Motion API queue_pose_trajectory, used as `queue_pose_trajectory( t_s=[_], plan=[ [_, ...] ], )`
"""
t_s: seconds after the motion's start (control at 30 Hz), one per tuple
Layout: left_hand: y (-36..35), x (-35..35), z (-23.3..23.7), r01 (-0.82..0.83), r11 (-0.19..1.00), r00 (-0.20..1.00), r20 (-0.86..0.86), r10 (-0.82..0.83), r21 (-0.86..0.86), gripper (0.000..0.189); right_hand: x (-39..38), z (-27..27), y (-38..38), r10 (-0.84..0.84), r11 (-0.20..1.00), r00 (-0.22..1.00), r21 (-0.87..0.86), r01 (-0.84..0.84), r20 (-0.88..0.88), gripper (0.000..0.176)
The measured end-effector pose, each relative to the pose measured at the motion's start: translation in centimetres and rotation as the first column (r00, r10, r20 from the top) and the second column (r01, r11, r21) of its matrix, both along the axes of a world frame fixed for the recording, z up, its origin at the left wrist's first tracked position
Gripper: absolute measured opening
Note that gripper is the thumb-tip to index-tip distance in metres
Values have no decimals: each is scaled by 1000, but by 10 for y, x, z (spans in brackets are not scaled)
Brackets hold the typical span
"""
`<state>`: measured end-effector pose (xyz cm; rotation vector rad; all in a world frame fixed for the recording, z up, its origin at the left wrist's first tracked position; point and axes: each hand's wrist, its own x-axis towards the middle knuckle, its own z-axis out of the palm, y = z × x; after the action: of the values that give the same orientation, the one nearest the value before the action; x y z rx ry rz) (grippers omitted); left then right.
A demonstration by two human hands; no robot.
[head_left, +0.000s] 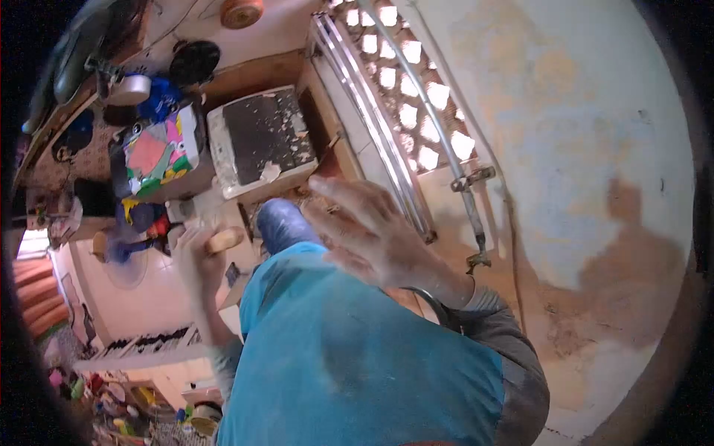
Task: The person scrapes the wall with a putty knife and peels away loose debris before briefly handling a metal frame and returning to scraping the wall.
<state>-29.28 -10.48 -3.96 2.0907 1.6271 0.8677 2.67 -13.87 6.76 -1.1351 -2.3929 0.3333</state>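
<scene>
My left hand (196, 262), somewhat blurred, is raised left of my body with its fingers closed around a tan, rounded piece that looks like a wooden handle (225, 239). The rest of that tool is hidden or too blurred to make out. My right hand (375, 234) reaches across in front of my blue shirt (357, 357), its fingers stretched out and apart, with nothing visible in it. Dust-like pale marks cover the hand. Beyond the fingers, a blue trouser leg (286, 223) shows past the shirt's edge.
A worn white box with a dark top (264, 134) stands ahead, beside a bin with colourful wrapping (160, 152). Metal rails (375, 126) and a pipe (439, 123) run by a lattice opening (407, 82). A patchy wall (587, 171) rises at right. A fan (126, 253) is at left.
</scene>
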Motion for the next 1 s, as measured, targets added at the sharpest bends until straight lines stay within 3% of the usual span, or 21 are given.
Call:
queue_pose_trajectory(
  t_s=[0.03,0.1,0.13,0.27,0.33,0.43,0.47,0.6,0.7,0.83,0.9,0.97,1.0],
  plan=[
    [3,21,18,140,990,987,-82,-139,4,13,-8,0,-5,9,1000,1000,-15,-9,-25,73],
    [7,49,29,302,951,938,-159,-308,-63,14,-21,15,-14,79,997,981,-1,-80,179,74],
    [6,62,33,343,939,934,-95,-344,-26,14,-24,24,-13,46,998,936,20,-57,348,75],
    [-3,94,57,440,898,898,-28,-439,19,18,-33,41,-32,41,992,908,-123,12,416,68],
    [-7,94,61,548,836,836,-10,-548,-13,20,-40,41,-44,-4,973,854,-195,123,520,56],
    [-15,86,47,594,804,804,10,-594,33,13,-39,30,-54,-4,961,867,-238,142,498,44],
    [-21,82,55,582,813,808,-121,-576,14,13,-34,26,-59,-77,940,892,-265,213,445,38],
    [-24,71,59,456,875,890,-88,-447,160,17,-24,24,-59,-136,919,937,-311,241,323,35],
    [-25,63,59,473,869,878,-162,-450,147,17,-26,8,-59,-152,927,953,-297,230,262,38],
    [-23,42,44,439,895,893,-153,-424,81,13,-27,9,-53,-159,870,951,-418,261,264,40],
    [-24,25,31,360,924,933,-62,-355,128,8,-21,11,-57,-198,870,947,-401,288,252,40],
    [-33,-4,13,105,986,992,-57,-114,-129,7,-14,15,-60,-274,851,930,-388,354,246,42],
    [-37,-20,-3,16,995,994,-109,-27,-101,14,-11,18,-62,-298,840,921,-389,378,253,43]
  ],
)
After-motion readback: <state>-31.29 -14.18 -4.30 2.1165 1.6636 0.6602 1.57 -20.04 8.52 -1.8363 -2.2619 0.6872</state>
